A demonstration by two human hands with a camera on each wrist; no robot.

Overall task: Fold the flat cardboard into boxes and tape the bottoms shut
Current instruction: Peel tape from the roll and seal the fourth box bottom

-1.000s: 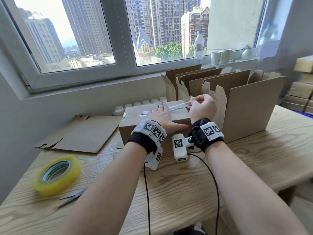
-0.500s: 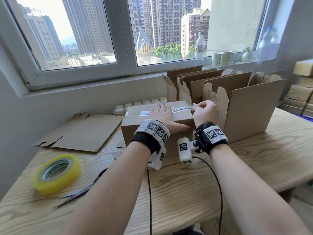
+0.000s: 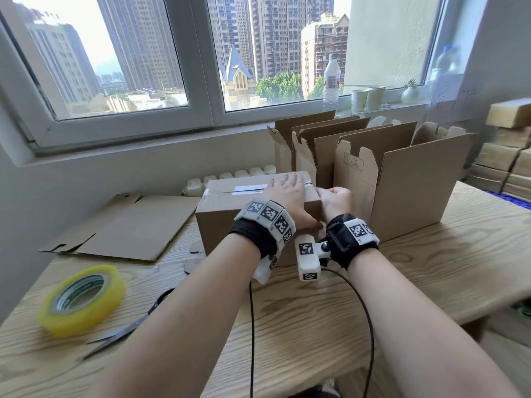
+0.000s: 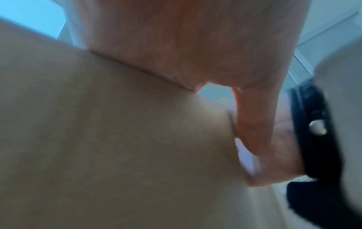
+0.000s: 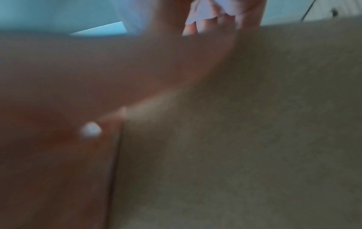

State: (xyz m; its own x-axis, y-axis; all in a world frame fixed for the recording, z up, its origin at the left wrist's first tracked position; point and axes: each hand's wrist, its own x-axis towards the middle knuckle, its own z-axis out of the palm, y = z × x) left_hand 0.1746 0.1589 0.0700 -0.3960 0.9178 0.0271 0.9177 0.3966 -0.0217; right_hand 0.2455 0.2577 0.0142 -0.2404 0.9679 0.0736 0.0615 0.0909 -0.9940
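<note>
A closed cardboard box (image 3: 230,222) stands bottom-up at the middle of the table, with a strip of clear tape (image 3: 247,188) along its top seam. My left hand (image 3: 287,191) lies flat on the right part of the top, fingers spread over the tape. In the left wrist view the palm (image 4: 195,38) rests on the box (image 4: 98,139) and the thumb (image 4: 252,120) runs down its side. My right hand (image 3: 336,199) is curled at the box's right top edge. Its fingers (image 5: 207,20) pinch the tape's loose end against the box side (image 5: 235,139).
A yellow tape roll (image 3: 82,300) and scissors (image 3: 129,326) lie at the front left of the wooden table (image 3: 431,268). Flat cardboard (image 3: 138,228) lies left of the box. Several open boxes (image 3: 411,191) stand close on the right. Bottle and cups sit on the windowsill.
My right hand has brought the tape end down from above the box to its right top edge. The strip now lies flat on the seam under my left hand.
</note>
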